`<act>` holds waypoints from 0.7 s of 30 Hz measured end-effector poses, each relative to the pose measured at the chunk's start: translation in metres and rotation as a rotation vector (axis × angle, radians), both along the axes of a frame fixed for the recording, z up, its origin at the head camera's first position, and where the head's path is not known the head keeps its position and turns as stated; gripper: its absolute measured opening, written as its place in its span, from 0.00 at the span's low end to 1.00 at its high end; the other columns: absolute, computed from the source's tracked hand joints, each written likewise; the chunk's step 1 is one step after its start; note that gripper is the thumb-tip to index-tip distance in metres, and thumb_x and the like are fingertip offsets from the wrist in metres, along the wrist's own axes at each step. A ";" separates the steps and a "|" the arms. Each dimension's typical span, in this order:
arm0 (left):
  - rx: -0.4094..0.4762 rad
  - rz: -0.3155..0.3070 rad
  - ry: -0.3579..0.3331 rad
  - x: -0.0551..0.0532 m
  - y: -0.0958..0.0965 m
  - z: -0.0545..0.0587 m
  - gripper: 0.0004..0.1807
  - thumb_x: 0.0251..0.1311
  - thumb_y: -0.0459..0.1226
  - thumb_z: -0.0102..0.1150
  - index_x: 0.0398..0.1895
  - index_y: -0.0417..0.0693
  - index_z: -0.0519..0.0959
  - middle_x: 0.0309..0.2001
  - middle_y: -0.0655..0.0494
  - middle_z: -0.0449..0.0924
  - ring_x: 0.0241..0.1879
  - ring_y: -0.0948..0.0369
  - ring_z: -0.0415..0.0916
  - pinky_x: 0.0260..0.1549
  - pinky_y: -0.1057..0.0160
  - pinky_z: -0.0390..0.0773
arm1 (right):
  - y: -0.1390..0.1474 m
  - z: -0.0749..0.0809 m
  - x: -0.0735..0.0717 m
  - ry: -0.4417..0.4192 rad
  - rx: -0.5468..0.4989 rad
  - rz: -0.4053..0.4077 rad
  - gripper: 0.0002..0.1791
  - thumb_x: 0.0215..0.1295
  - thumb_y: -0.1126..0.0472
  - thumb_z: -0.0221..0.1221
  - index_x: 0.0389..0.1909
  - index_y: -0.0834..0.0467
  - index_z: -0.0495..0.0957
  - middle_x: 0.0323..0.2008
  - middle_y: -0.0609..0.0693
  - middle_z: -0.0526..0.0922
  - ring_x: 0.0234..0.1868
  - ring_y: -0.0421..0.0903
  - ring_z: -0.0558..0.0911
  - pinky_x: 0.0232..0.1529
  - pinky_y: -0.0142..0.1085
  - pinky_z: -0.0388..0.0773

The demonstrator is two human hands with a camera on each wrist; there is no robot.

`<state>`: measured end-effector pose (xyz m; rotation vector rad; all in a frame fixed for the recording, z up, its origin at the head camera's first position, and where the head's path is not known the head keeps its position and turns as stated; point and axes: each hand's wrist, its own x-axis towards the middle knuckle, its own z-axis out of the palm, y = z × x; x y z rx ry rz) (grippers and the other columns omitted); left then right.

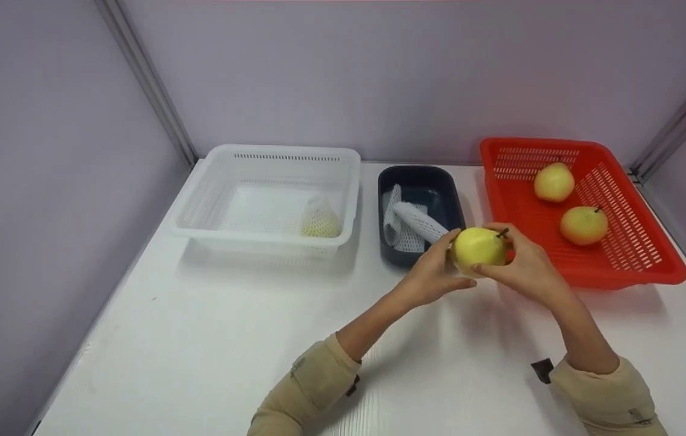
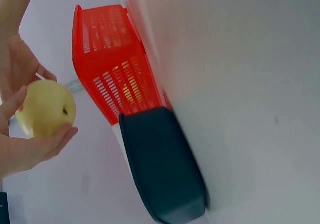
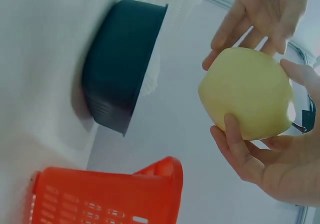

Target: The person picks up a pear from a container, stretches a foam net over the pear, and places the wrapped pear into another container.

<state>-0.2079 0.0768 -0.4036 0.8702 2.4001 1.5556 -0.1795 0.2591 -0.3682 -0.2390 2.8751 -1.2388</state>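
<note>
A yellow pear point(image 1: 479, 249) with a dark stem is held above the table, between both hands. My right hand point(image 1: 524, 260) grips it, thumb across the near side and fingers round the far side. Straight fingers of my left hand point(image 1: 430, 275) rest at the pear's left side, the thumb held apart below it. The right wrist view shows the left fingers point(image 3: 231, 32) reaching behind the fruit. Just behind the left hand, white foam net sleeves point(image 1: 418, 221) lie in a dark blue bin point(image 1: 386, 253), one sticking up toward the hand.
At the right stands a red basket point(image 1: 633, 280) with two bare pears point(image 1: 554, 181) in it. A white basket point(image 1: 258, 237) at the left contains a pear in a foam net point(image 1: 321, 224). Grey wall panels enclose the white table point(image 1: 197, 363) at the back and sides.
</note>
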 end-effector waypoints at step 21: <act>-0.252 -0.196 0.103 -0.020 -0.051 -0.008 0.38 0.47 0.40 0.70 0.61 0.42 0.63 0.50 0.54 0.72 0.46 0.63 0.69 0.44 0.69 0.68 | -0.041 -0.026 -0.001 -0.028 -0.115 0.215 0.36 0.48 0.61 0.69 0.58 0.61 0.64 0.50 0.57 0.70 0.48 0.54 0.68 0.43 0.43 0.72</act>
